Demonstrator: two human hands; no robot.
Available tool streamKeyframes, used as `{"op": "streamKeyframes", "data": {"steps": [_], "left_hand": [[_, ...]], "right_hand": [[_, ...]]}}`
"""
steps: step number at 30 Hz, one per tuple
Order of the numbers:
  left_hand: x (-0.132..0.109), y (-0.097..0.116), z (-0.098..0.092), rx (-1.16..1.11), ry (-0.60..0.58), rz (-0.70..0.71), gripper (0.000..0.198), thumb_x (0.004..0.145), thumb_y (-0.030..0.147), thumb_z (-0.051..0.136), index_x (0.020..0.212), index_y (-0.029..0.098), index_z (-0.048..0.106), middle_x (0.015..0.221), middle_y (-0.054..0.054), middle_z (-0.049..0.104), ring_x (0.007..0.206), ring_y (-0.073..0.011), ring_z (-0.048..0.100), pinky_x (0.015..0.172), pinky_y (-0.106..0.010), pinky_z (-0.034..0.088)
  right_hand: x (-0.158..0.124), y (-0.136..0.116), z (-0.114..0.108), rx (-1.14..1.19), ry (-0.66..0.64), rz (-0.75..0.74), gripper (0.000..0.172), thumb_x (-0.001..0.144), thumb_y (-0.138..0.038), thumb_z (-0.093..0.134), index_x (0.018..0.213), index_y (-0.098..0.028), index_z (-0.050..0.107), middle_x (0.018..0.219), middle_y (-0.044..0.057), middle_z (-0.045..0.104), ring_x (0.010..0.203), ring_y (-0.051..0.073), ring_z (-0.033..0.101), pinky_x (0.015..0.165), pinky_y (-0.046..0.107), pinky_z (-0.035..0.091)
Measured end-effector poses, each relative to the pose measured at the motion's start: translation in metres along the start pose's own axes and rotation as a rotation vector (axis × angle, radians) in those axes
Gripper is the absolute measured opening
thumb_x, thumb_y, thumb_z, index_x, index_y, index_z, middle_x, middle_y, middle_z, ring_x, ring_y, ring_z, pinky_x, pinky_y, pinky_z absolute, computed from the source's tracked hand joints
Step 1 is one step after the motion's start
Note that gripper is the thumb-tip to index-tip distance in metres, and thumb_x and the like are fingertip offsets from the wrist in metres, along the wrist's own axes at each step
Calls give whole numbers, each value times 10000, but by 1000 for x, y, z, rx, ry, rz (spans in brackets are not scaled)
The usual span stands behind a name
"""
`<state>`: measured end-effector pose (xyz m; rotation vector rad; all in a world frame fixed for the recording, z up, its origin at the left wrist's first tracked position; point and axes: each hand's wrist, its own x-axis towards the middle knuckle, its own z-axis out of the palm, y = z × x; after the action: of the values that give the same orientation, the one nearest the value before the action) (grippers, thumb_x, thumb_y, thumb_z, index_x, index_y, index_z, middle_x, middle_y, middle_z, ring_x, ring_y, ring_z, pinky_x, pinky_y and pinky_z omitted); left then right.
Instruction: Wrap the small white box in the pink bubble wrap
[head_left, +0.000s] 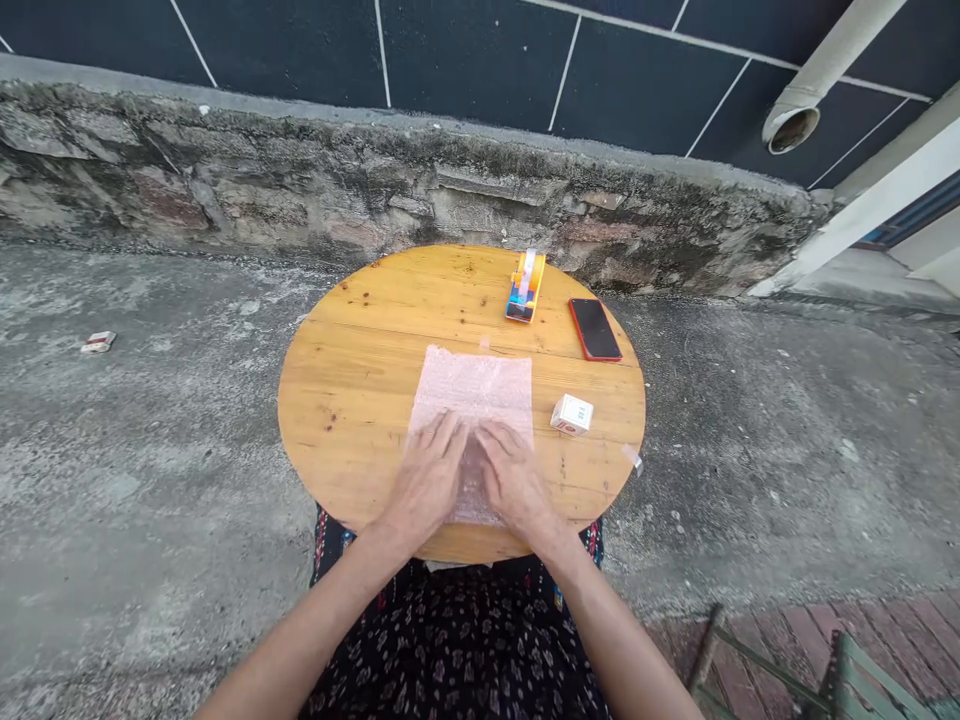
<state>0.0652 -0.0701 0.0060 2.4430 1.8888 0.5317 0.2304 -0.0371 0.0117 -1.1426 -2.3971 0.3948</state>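
From the head view, I see the pink wrap sheet (480,378) lying directly under both hands, its long axis running away from the person across the tabletop (341,385). The left hand (433,455) and right hand (511,465) rest palm down, close but apart, fingers extended side by side, pinching nothing that I can see. The small white box (572,414) sits off to the right, nearer the right hand. Palms and the sheet beneath them are hidden; the box's print is too small to read.
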Motion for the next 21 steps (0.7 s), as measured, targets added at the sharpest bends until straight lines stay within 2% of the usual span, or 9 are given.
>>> {"op": "streamKeyframes", "data": {"steps": [2, 4, 7, 11, 16, 19, 21], "left_hand": [[3, -1, 12, 9, -42, 40, 481, 908, 157, 356, 1377, 104, 448, 1458, -160, 447, 1378, -294, 374, 1109, -475, 340], [2, -5, 17, 23, -51, 49, 498, 931, 235, 375, 1404, 86, 417, 1493, -163, 395, 1402, -293, 332, 1139, -478, 292], [-5, -14, 13, 50, -51, 30, 583, 936, 388, 418, 1442, 102, 369, 1536, -153, 315, 1437, -306, 252, 1166, -506, 222], [-19, -25, 3, 63, -74, -19, 652, 919, 479, 440, 1455, 120, 348, 1544, -154, 297, 1445, -317, 224, 1165, -545, 187], [-24, -27, -3, 44, -39, -76, 583, 938, 408, 404, 1430, 97, 386, 1544, -169, 292, 1442, -314, 236, 1160, -532, 215], [-7, -15, -5, 2, -14, -28, 531, 951, 316, 353, 1441, 111, 369, 1546, -146, 300, 1451, -282, 222, 1163, -498, 239], [9, -7, -4, -22, -31, 65, 517, 953, 258, 324, 1449, 117, 356, 1547, -122, 307, 1453, -254, 221, 1176, -464, 230]], "right_hand": [[0, 2, 6, -58, -81, -5, 482, 885, -145, 463, 1364, -104, 493, 1408, 145, 506, 1339, 254, 408, 1132, 454, 349], [-3, 7, 7, -114, -112, -6, 510, 900, -215, 492, 1403, -137, 450, 1451, 122, 466, 1372, 260, 367, 1138, 479, 326], [-12, 17, 3, -166, -108, -4, 548, 915, -312, 509, 1434, -169, 405, 1499, 99, 406, 1407, 259, 313, 1155, 492, 281], [-26, 33, -10, -198, -84, 69, 571, 910, -344, 523, 1434, -152, 402, 1499, 113, 403, 1397, 280, 331, 1146, 507, 284], [-32, 40, -22, -170, 45, 180, 453, 915, -236, 456, 1355, -138, 502, 1418, 140, 498, 1343, 294, 410, 1092, 520, 363], [-17, 27, -18, -145, 85, 166, 436, 914, -170, 405, 1329, -109, 525, 1384, 157, 525, 1309, 283, 448, 1092, 494, 375], [-1, 17, -9, -145, 37, 108, 461, 911, -116, 369, 1350, -110, 507, 1396, 145, 517, 1306, 260, 454, 1102, 452, 372]]}}
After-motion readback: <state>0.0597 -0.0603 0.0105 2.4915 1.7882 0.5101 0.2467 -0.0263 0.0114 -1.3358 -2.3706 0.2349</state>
